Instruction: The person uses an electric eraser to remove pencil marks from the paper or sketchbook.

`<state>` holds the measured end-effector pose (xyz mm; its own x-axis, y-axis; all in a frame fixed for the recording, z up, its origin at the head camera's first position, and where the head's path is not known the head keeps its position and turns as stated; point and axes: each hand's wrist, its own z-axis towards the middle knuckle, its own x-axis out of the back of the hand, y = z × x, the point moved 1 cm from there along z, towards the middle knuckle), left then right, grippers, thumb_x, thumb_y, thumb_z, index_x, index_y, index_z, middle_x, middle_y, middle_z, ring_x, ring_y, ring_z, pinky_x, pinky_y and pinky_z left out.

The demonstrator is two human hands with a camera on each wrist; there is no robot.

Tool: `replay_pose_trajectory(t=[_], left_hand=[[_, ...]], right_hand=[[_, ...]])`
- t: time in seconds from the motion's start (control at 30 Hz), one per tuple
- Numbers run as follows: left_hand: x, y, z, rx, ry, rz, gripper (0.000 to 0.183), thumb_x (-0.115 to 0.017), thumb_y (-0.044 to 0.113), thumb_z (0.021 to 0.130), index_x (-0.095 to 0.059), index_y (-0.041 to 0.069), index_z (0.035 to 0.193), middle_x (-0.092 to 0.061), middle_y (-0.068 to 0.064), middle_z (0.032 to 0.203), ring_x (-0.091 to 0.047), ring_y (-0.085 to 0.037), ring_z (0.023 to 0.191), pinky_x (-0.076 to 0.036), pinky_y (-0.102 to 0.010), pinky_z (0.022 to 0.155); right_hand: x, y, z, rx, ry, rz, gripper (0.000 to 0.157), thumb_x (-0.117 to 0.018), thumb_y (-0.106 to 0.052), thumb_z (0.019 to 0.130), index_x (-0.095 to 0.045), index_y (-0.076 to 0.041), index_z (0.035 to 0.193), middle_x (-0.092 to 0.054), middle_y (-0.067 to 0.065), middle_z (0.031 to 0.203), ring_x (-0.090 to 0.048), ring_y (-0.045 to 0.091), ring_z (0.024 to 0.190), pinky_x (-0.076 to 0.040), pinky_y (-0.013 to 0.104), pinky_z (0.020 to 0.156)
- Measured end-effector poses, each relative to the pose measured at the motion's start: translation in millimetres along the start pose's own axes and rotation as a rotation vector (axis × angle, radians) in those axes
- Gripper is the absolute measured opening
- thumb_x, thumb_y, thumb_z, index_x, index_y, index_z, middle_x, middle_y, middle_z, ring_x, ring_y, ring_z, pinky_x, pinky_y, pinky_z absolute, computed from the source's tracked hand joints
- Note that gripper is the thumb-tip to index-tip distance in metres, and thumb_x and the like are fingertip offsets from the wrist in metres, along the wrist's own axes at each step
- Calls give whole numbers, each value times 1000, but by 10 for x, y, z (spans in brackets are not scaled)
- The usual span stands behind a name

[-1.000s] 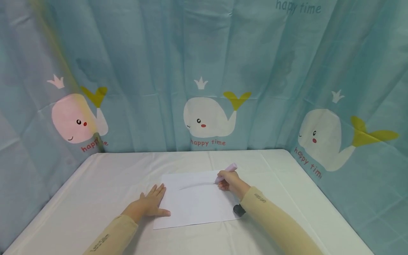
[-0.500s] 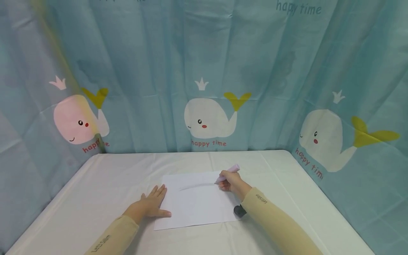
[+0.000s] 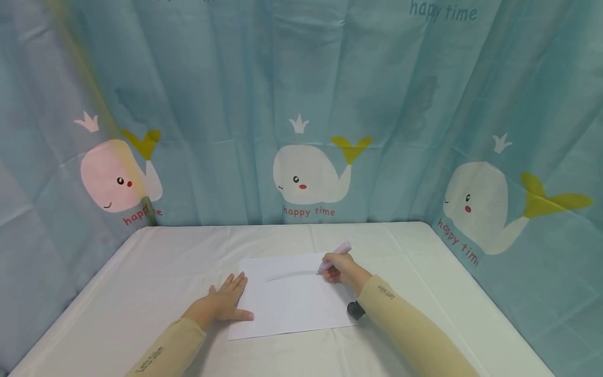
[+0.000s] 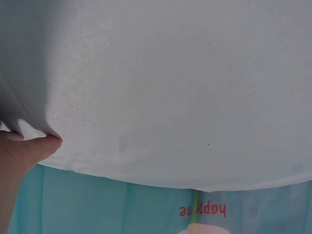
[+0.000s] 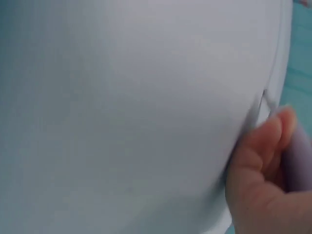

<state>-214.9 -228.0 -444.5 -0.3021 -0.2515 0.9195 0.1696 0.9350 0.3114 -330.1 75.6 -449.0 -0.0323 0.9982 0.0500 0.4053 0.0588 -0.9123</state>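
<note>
A white sheet of paper (image 3: pixel 287 309) lies on the white-covered table. My left hand (image 3: pixel 221 302) rests flat on its left edge with fingers spread; the left wrist view shows the thumb (image 4: pixel 46 148) and part of a finger. My right hand (image 3: pixel 343 267) pinches a light purple marker (image 3: pixel 344 247) at the sheet's upper right, the marker's back end leaning up to the right. Its tip meets the paper, or nearly so, at the right end of a faint, slightly curved line (image 3: pixel 289 275). In the right wrist view, thumb and fingers curl round the marker (image 5: pixel 296 161).
A small dark rounded object (image 3: pixel 356 310) sits by the right sleeve, over the paper's lower right part. White cloth (image 3: pixel 179 262) covers the table. Behind and beside it hangs a blue-green curtain (image 3: pixel 212 157) printed with whales.
The marker's tip has shifted very slightly toward the person, and its back end tilted a little and came back. The left hand stays in place on the paper.
</note>
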Motion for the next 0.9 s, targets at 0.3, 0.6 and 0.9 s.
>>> replay_pose_trajectory(t=[0.3, 0.6, 0.9], left_hand=[[3, 13, 11, -1, -2, -3, 106, -74, 55, 77, -26, -8, 148, -17, -26, 156, -9, -48, 143, -9, -76, 101], [-26, -27, 46, -9, -5, 2, 108, -73, 58, 77, -25, -8, 148, -16, -25, 157, -9, -48, 143, -9, -77, 101], [-20, -24, 33, 0, -1, 1, 108, -74, 57, 76, -26, -7, 148, -17, -25, 157, -9, -47, 143, -9, -76, 101]], right_hand=[[59, 3, 20, -5, -54, 0, 17, -60, -10, 85, -60, 6, 91, -60, 8, 61, -57, 14, 48, -51, 24, 50], [37, 22, 0, 23, -7, 68, 14, -57, -6, 81, -58, 5, 89, -58, 9, 59, -55, 13, 46, -50, 24, 48], [10, 3, 10, 34, -13, 0, 17, -60, -8, 82, -58, 6, 94, -59, 7, 60, -55, 12, 46, -49, 23, 48]])
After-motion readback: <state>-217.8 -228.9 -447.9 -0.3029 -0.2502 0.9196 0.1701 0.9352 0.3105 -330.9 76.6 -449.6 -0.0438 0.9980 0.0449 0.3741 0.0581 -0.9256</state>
